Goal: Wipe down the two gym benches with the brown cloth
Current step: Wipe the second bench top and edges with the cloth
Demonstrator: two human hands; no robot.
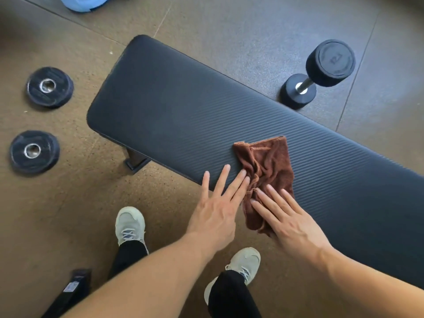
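Two black weight plates [50, 87] [34, 151] w/ metal hubs are lying flat on the speckled brown floor [68, 203], left side, near each other but apart. A black dumbbell [319, 73] is being stood on end, upper right. Sth light blue [85, 3] is being cut off by the top edge. A black strap-like item [73, 288] is lying bottom left.

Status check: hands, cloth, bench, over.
Both hands open, flat on brown cloth. Cloth bunched at bench near edge. Pad clear of obstacles.
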